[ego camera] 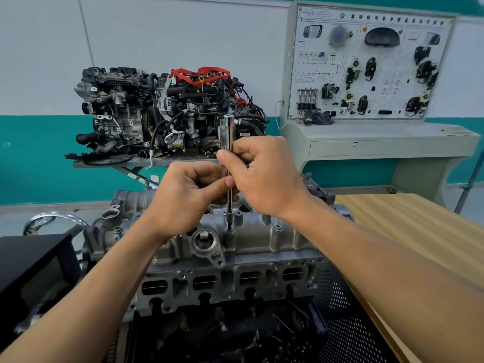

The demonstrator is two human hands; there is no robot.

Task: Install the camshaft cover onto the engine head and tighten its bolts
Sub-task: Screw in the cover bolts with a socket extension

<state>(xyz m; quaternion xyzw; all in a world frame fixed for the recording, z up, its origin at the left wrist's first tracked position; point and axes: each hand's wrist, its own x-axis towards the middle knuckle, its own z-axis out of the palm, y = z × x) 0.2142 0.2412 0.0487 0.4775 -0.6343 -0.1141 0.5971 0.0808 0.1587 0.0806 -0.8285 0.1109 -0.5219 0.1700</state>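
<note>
Camshaft cover (262, 239) sitting on engine head (235, 281): bare grey cast alloy, round bores along top, just off wooden bench (406, 231) left edge. Long chrome driver (228, 132) upright, tip on bolt (229, 230) mid-cover. Left hand (183, 195) and right hand (264, 176) both pinching shaft, fingers curled.

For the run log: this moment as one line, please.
phase: tightening | left hand: pinches driver shaft | right hand: grips driver shaft higher | tip: on bolt in camshaft cover
</note>
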